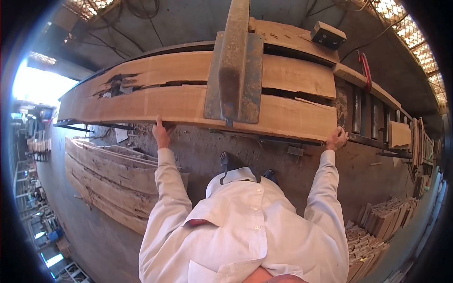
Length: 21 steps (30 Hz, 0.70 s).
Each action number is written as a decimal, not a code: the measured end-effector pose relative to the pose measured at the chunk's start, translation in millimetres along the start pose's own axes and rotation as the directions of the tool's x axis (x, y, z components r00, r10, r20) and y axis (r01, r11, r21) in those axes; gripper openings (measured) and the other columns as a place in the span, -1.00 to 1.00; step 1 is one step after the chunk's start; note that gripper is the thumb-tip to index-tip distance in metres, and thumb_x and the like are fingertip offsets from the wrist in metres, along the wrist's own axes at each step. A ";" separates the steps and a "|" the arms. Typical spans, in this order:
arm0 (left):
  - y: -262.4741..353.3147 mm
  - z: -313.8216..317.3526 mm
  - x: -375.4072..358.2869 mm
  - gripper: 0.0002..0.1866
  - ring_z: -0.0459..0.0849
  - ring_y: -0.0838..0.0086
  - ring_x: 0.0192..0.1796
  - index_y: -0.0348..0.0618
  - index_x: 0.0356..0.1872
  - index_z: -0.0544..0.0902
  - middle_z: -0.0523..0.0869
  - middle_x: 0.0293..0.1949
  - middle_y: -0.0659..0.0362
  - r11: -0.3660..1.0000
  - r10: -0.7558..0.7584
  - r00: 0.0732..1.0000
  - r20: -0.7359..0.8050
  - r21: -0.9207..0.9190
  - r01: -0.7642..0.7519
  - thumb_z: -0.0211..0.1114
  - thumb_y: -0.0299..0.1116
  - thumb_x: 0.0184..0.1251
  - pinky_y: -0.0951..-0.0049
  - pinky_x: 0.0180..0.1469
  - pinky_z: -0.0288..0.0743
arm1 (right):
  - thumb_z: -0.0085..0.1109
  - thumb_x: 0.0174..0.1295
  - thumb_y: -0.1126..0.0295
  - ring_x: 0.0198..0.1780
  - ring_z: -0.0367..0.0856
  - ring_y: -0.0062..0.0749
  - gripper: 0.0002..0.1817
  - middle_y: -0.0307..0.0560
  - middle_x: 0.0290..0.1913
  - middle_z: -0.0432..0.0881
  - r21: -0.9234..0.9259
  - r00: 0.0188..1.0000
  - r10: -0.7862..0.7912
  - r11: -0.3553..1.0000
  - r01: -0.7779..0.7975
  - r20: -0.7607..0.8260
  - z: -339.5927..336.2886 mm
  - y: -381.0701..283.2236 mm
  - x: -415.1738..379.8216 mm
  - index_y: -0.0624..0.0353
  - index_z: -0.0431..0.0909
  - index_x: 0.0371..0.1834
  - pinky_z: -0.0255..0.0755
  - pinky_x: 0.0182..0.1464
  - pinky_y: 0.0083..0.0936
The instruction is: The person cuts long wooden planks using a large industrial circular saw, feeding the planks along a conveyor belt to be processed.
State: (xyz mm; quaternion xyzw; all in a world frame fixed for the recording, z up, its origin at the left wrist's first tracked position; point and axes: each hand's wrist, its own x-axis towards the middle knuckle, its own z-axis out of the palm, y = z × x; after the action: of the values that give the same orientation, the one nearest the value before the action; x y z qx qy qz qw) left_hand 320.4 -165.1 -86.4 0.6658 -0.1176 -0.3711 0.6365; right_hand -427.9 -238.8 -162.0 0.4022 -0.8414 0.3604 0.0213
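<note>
A long wooden plank (179, 109) with a near edge facing me lies across a machine bed. My left hand (161, 134) grips that edge, thumb on top and fingers curled underneath. At the plank's right end corner, my right hand (336, 139) is closed, its fingers bent around the corner. Behind lies a second plank (184, 66), separated from the first by a ragged, dark gap with rotten wood at the left. A rusty metal machine guard (234, 80) spans both planks, hiding their middle part.
Thick rough slabs (111, 188) lie on the floor at left. To the right are a roller conveyor (373, 120), a red clamp (364, 70) on a wooden rail, and stacked offcuts (384, 219). A small block (329, 35) sits at the back.
</note>
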 end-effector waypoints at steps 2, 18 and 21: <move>-6.6 4.7 -2.4 -0.41 0.77 0.14 -0.14 -0.34 0.14 0.47 0.68 -0.04 -0.06 0.999 -0.030 0.999 0.017 -0.021 0.030 0.21 0.08 0.51 0.11 -0.17 0.76 | -0.09 0.46 -0.13 0.58 0.15 0.03 -0.44 0.09 0.51 0.36 -0.135 0.994 0.084 0.988 -0.074 0.071 -10.7 -20.6 -0.4 0.01 0.66 0.20 -0.13 0.57 0.22; -332.4 -165.8 -267.6 -0.43 0.78 0.07 -0.18 -0.01 0.27 0.57 0.78 -0.30 -0.08 -0.013 -0.267 0.927 0.264 0.961 -0.278 0.32 -0.02 0.28 0.07 -0.13 0.62 | -0.06 0.52 -0.01 0.59 0.18 -0.12 -0.58 -0.14 0.48 0.43 -0.041 0.976 -0.125 0.990 0.134 0.177 -31.2 -38.5 -1.6 -0.08 0.66 0.18 -0.18 0.62 0.06; -359.1 -194.3 -330.4 -0.68 0.78 -0.09 -0.08 0.19 0.11 0.65 0.81 -0.21 -0.10 -0.120 -0.521 0.741 0.425 0.822 -0.556 0.03 -0.08 0.51 -0.03 -0.09 0.63 | -0.03 0.51 -0.02 0.58 0.20 -0.08 -0.58 -0.09 0.48 0.44 -0.004 0.972 -0.155 0.987 0.158 0.179 -31.2 -36.7 -3.1 -0.08 0.67 0.17 -0.18 0.61 0.08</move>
State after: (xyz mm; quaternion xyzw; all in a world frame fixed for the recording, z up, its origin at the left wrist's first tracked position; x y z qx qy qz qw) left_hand 101.8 248.6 -324.9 0.7119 -0.5828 -0.3482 -0.1800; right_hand -408.4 -232.6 -118.3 0.4976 -0.8088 0.3126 -0.0220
